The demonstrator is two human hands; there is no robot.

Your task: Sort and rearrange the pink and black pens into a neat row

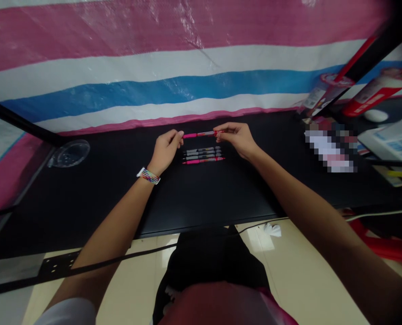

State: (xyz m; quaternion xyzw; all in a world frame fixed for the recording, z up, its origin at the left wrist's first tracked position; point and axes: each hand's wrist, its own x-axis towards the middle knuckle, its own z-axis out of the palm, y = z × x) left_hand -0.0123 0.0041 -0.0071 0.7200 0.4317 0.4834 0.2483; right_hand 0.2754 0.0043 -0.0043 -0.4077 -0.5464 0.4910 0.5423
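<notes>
A pink and clear pen (201, 134) is held level between both hands, just beyond a short row of pens. My left hand (167, 146), with a colourful band at its wrist, pinches the pen's left end. The fingers of my right hand (236, 136) are closed on its red right end. Below the held pen, grey and black pens (202, 153) lie side by side on the black table (194, 198). Nearest to me in that row is another pink pen (202, 160), parallel to the others.
A clear plastic lid or bowl (74, 153) sits at the far left. At the right are a cup with a red straw (325, 92), a red and white cup (373, 95), a white rounded object (376, 116) and papers (395, 140). A striped sheet (187, 58) hangs behind the table.
</notes>
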